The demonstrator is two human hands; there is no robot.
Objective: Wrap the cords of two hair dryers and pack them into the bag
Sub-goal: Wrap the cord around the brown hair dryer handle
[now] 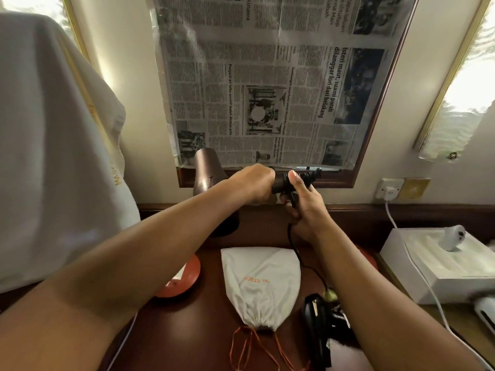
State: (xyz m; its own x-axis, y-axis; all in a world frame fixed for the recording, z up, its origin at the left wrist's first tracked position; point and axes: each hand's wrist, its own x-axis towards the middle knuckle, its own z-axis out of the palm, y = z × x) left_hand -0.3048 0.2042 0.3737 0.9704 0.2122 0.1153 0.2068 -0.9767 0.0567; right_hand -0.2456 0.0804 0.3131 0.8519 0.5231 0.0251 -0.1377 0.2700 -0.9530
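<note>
Bronze-brown hair dryer is held up above the dark wooden desk, its handle clasped by the left hand, whose fingers are curled tight round it. Just beside those knuckles the right hand pinches the black cord: the thumb presses it against the end of the handle, where a few turns are already wound, and the other fingers curl under it. From below the right palm the cord hangs down and trails across the desk towards a second, black hair dryer, which lies near the right forearm (its own cord cannot be made out clearly). Under both hands, between the forearms, lies the white drawstring bag, flat, its gathered mouth toward the person and its orange strings loose on the wood. Beyond the fingertips a newspaper covers the framed mirror. Right of the right hand stands a white box.
</note>
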